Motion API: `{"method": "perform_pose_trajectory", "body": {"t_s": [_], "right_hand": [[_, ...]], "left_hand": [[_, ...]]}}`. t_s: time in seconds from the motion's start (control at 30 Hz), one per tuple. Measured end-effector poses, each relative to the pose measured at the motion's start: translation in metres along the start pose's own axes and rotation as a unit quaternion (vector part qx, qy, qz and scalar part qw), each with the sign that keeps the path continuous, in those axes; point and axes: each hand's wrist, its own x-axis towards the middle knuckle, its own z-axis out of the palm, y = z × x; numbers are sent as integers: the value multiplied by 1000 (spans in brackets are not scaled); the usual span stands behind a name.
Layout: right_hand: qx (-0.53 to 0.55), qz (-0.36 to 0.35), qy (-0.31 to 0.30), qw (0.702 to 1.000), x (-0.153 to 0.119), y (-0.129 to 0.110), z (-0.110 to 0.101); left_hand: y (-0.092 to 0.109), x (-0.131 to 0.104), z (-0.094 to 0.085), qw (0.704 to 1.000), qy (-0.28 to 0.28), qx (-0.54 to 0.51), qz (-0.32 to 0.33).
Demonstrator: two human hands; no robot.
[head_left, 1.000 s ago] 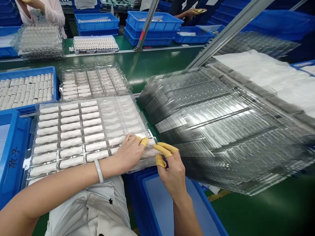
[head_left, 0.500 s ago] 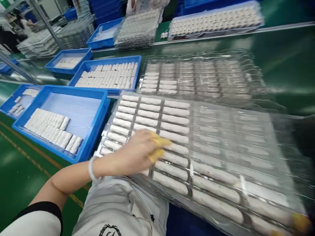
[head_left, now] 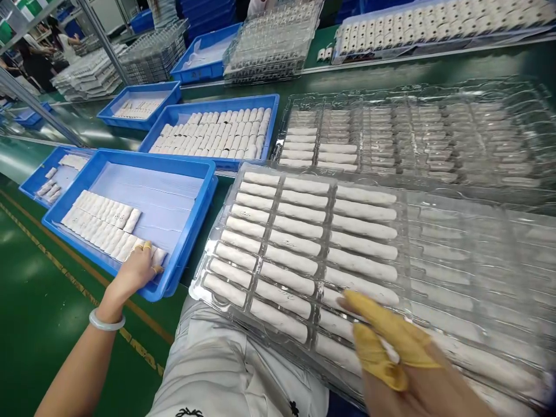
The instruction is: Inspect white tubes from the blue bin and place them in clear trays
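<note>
The near bin (head_left: 104, 159) lies under the left hand (head_left: 136, 266), its rolls (head_left: 102, 223) in rows around and behind the fingers, with a small bin (head_left: 32, 188) beyond its left edge. The long bin (head_left: 212, 101) stands behind it, farther out than the left hand, and holds more rolls. Beneath and around the right hand (head_left: 376, 341) lies the front tray (head_left: 321, 266), just right of the near bin, with another tray (head_left: 412, 133) behind it, farther from that hand.
</note>
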Motion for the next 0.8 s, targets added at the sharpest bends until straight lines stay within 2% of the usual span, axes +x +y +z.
{"method": "perform_pose_trajectory", "body": {"t_s": [0.13,0.27,0.4,0.67,0.73,0.8], "right_hand": [[61,-69,-32,995,9,-25,22],[121,-46,-83,988,8,-33,34],[158,-49,-104,981,6,-43,45],[224,-42,-150,962,7,-59,57],[227,-37,-145,962,6,-59,56],[231,-33,-145,961,5,-59,54]], "left_hand": [[3,5,0,1000,-20,-7,18],[1,8,-11,998,-16,-49,33],[6,6,-18,995,-10,-79,54],[24,9,3,997,-13,-32,63],[22,9,-2,997,-13,-41,63],[19,5,-14,996,-4,-59,61]]}}
